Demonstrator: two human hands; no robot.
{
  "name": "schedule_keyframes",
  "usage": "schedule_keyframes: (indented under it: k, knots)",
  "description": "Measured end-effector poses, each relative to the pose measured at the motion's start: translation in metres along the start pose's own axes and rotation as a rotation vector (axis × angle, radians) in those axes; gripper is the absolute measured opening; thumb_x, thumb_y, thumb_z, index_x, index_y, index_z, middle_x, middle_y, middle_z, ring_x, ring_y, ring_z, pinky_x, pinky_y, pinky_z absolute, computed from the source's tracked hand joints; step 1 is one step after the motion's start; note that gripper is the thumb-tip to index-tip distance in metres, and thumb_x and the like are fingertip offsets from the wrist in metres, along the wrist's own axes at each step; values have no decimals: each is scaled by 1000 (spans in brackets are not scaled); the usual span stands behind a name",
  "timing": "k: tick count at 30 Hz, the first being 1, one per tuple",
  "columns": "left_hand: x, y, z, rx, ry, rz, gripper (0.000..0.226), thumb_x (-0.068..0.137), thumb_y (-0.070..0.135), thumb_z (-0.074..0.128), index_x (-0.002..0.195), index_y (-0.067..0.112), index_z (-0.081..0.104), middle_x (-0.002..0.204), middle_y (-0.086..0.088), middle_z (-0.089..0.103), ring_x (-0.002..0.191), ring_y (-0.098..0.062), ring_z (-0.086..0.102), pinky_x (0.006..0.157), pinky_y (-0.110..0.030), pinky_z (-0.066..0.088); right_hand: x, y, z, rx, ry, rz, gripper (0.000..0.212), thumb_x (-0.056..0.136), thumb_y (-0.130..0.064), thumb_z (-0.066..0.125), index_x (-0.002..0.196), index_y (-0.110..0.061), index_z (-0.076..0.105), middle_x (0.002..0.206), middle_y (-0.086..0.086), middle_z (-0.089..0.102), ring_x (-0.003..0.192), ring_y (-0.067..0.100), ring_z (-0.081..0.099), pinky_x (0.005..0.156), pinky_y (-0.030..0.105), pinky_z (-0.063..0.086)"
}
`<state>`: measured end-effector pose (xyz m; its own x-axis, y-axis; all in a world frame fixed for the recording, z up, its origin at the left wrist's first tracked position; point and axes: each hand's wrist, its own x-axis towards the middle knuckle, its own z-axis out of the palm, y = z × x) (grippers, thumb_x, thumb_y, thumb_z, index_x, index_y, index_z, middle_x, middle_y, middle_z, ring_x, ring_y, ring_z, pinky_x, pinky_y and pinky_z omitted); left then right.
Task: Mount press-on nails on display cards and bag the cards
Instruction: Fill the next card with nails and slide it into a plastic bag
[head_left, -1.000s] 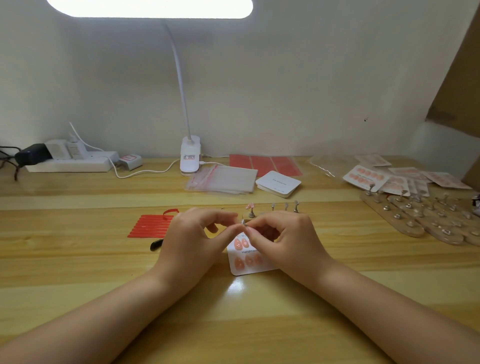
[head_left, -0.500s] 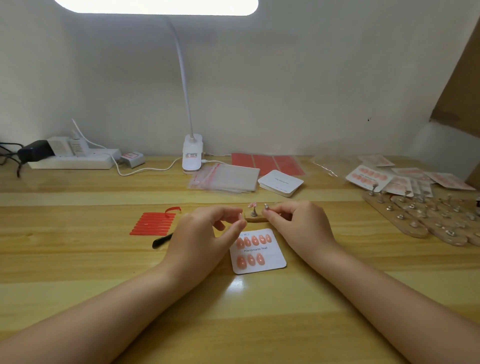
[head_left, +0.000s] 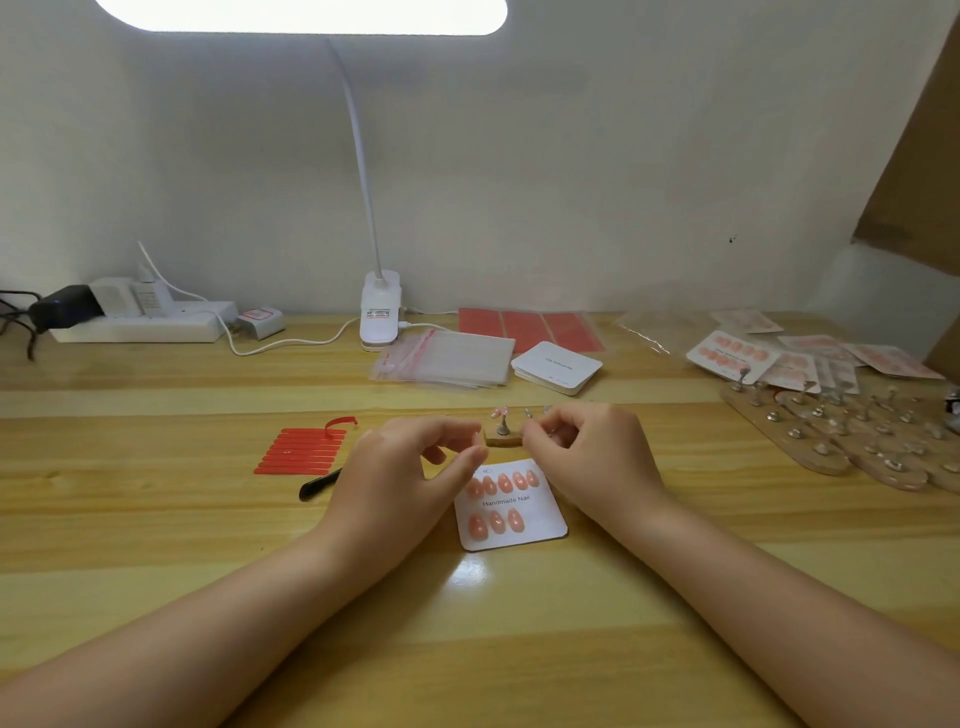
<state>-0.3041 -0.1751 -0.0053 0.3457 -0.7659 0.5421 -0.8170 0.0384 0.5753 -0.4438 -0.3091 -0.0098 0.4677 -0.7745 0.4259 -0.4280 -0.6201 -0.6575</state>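
Clearly the mounting step is in hand, with the bagging not yet begun for this card. On the far left of the pale wooden bench (head_left: 156, 519) lie a white power strip (head_left: 140, 327) and, nearer, a set of red adhesive strips (head_left: 304, 452) with a small black tool (head_left: 318, 484) just beside them. The left hand (head_left: 400, 483) hovers with thumb and forefinger curled toward each other; whether its grip pinches anything I cannot tell, though nothing shows between the fingertips. Just right of it, near the middle, lies the white "Handmade Nail" display card (head_left: 511, 506), carrying five pink press-on nails in its far row and three in the near row, so two places look unfilled. Beyond the card stands a small wooden holder block (head_left: 503, 441) with one pink nail on a metal stand (head_left: 500, 414). The right hand (head_left: 587, 457) reaches to that block, its fingertips pinched at one of the stands; what its grip grasps is hidden. Farther back sit clear zip bags (head_left: 447, 358) and a stack of blank white cards (head_left: 557, 368); filled cards (head_left: 732, 356) and long wooden holder boards (head_left: 831, 436) lie at the right. Next, I judge, a nail must be freed from its stand and pressed squarely into the near row.
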Motion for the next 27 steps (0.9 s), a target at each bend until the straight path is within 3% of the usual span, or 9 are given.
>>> schedule_keyframes:
  k: [3,7,10,15,19,23,27]
  knots:
    - [-1,1,-1,-8,3,17,22,83,33,70,104,28,72,88,27,65,82,0,62,68,-13,46,-6,-7,-5,117,-19,-40,29,85,-29,67,59,-15,65,48,-9,54,47,5,47,49,19,34]
    - [-2,4,-4,-34,9,49,31,79,51,59,98,31,73,85,27,66,80,-2,61,68,-11,44,-17,-22,-10,430,-240,-82,19,88,-22,68,71,-18,74,53,-9,58,53,3,50,53,18,39]
    - [-3,4,-5,-29,27,83,33,80,54,59,87,27,74,76,22,66,73,-6,61,63,-18,46,-21,-30,-12,503,-324,-46,17,90,-20,66,76,-18,76,61,4,62,61,9,53,59,20,42]
    - [-3,4,-6,-2,41,139,49,79,68,55,74,22,73,64,17,64,64,-7,59,56,-21,44,-20,-33,-17,612,-398,91,16,87,-17,67,77,-8,74,57,-7,59,53,-2,53,51,9,40]
    - [-4,4,-6,91,57,209,43,80,59,53,70,22,73,63,15,65,58,-1,54,61,-25,42,-18,-36,-21,629,-521,158,20,89,-21,67,69,-18,70,55,-11,57,46,-3,47,46,9,36]
    - [-5,6,-5,83,44,243,37,79,56,56,73,23,72,66,17,65,60,-1,56,67,-32,44,-16,-36,-24,585,-570,107,19,92,-26,63,75,-18,68,54,-18,57,49,-6,50,49,7,38]
    - [-6,9,-7,-21,28,228,33,80,53,58,98,26,68,90,21,65,73,-2,60,71,-40,51,-16,-36,-23,630,-556,135,21,86,-38,63,76,-20,69,53,-16,56,47,-4,49,47,10,39]
